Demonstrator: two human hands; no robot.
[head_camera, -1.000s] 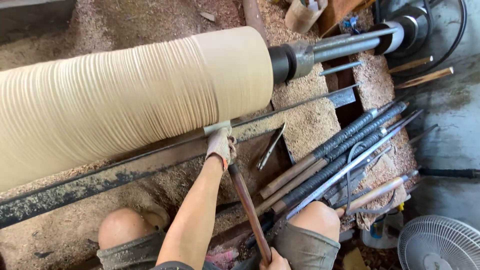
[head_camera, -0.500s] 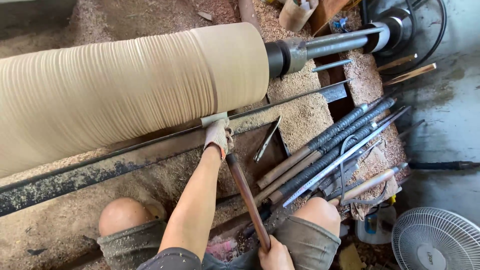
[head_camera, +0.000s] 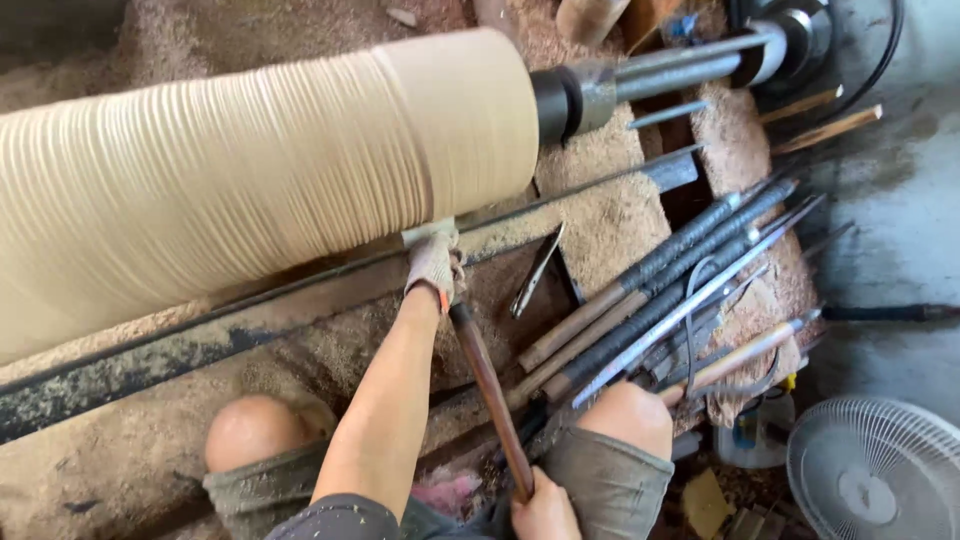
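Across the lathe bed, a long pale wooden cylinder (head_camera: 250, 190) is lying between its centres, ridged along most of its length and smooth near the right end. Below it, the dark steel tool rest (head_camera: 300, 300) is running the length of the work. The turning chisel (head_camera: 485, 385) is crossing that rest, its tip meeting the wood at the smooth band. The gloved left hand (head_camera: 433, 268) is pressing down around the blade at the rest, while the right hand (head_camera: 545, 505) is wrapping the handle's end. Smoothing appears under way; the next pass calls for a steady slide leftward into the ridges.
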